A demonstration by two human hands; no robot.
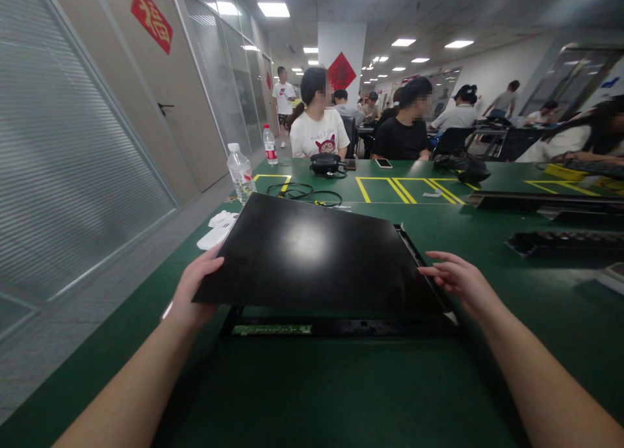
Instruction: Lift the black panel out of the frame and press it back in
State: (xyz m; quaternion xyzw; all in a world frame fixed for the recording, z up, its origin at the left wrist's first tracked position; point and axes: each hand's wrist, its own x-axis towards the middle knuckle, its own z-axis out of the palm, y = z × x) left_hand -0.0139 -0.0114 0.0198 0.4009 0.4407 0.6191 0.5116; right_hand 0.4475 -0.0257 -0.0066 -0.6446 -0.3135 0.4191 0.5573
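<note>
The left hand point(192, 285) is gripping a glossy black display panel point(312, 259) by its left edge, fingers clamped on it; the panel is slanting above a black frame point(380, 328), which is resting on the green tabletop point(312, 396). The right hand point(461, 282) is hovering at the panel's right edge, fingers apart, contact unclear. A circuit board point(273, 329) is showing along the frame's near side.

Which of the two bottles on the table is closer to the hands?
The pale-capped bottle, just beyond the far left corner of the black panel. The red-capped bottle stands farther back.
</note>
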